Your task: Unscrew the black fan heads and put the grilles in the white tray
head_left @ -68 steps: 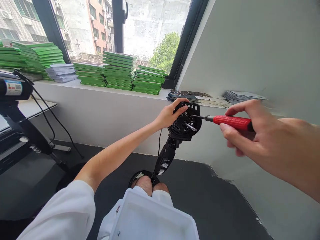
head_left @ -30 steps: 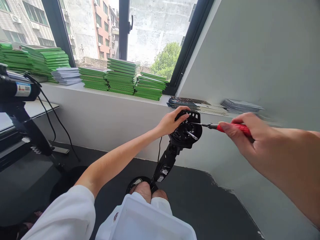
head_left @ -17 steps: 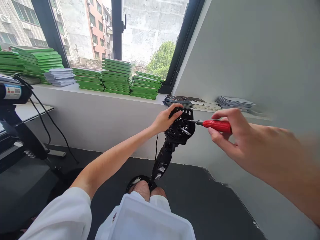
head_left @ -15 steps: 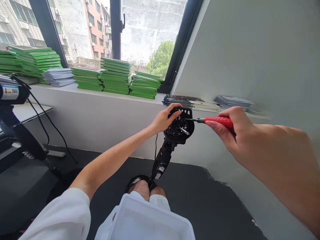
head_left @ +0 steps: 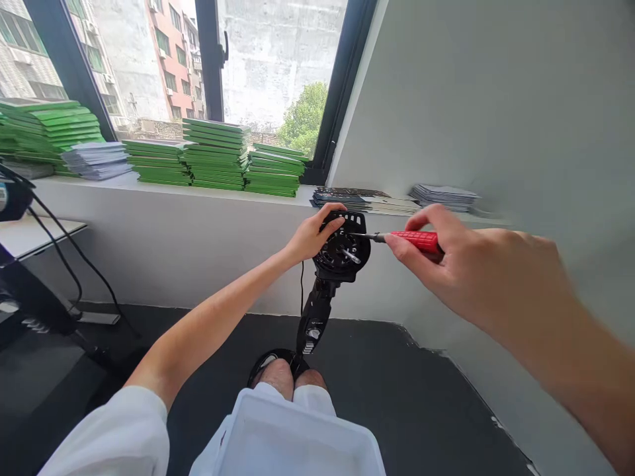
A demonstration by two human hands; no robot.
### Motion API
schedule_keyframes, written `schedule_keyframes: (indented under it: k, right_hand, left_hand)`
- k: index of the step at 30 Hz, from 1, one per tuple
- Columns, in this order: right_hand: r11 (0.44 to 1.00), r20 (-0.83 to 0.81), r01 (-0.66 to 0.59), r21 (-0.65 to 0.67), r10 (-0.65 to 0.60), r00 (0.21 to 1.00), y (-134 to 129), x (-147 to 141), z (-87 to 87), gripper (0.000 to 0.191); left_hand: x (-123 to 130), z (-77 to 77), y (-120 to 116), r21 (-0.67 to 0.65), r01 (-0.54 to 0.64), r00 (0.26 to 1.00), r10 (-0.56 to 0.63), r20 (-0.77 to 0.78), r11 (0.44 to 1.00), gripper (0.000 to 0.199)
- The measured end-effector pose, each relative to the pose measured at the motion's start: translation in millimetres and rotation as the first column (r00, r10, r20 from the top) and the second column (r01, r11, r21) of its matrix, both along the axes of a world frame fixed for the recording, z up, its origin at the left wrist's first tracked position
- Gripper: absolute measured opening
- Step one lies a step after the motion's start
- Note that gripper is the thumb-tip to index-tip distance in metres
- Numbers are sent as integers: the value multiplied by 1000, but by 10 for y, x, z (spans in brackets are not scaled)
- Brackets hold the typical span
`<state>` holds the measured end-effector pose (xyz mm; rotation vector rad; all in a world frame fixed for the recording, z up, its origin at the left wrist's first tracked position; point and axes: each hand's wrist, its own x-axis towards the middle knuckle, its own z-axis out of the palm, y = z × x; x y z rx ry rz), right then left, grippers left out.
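Observation:
A black fan motor housing [head_left: 331,263] tops a black stand [head_left: 316,314], with a metal shaft [head_left: 351,256] sticking out of its front. My left hand [head_left: 317,235] is closed over the housing's upper left edge, thumb on the front and fingers behind the top. Pinched between thumb and fingers of my right hand [head_left: 446,251] is a screwdriver [head_left: 414,240] with a red handle. Its thin tip reaches the upper front of the housing, above the shaft. Whether it sits in a screw is too small to tell.
A white plastic tray [head_left: 302,426] lies on my lap. Stacks of green boxes [head_left: 213,158] and paper piles [head_left: 443,196] line the windowsill. Another black stand with cables [head_left: 54,225] is at the left, beside a white table [head_left: 40,238]. The fan's round base [head_left: 255,370] stands by my knees.
The view has shifted, so the housing and both hands appear a little farther left. My left hand keeps its hold, and the screwdriver tip stays at the upper front of the housing.

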<state>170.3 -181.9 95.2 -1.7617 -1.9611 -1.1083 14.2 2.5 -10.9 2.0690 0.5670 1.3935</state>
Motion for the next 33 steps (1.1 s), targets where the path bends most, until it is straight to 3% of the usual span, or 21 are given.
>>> schedule_keyframes:
  k: [3, 8, 11, 13, 17, 22, 27, 33]
  right_hand:
    - [983, -114, -88, -161, 70, 991, -14, -26, 29, 61]
    - [968, 64, 249, 7, -249, 966, -70, -76, 28, 60]
    - [988, -6, 78, -130, -79, 997, -72, -76, 3, 39]
    - [987, -48, -17, -160, 9, 999, -70, -68, -14, 40]
    - [995, -9, 96, 27, -96, 995, -66, -54, -7, 55]
    - [984, -89, -108, -142, 96, 991, -25, 1, 6, 41]
    - [999, -20, -32, 12, 32, 999, -25, -35, -76, 46]
    - [999, -35, -46, 16, 46, 998, -23, -78, -98, 44]
  left_hand:
    - [12, -6, -5, 0, -3, 1000, 3, 13, 1000, 27]
    - [11, -21, -9, 10, -9, 1000, 9, 29, 1000, 29]
    - [2, -32, -11, 25, -20, 999, 19, 33, 999, 29]
    - [1, -37, -13, 29, -18, 999, 17, 40, 999, 29]
    - [13, -33, -22, 17, -8, 999, 7, 42, 1000, 29]
    - [3, -14, -19, 0, -37, 999, 37, 27, 999, 28]
    - [17, -6, -19, 4, -21, 999, 21, 31, 1000, 28]
    - [13, -18, -27, -6, -19, 1000, 19, 25, 1000, 29]
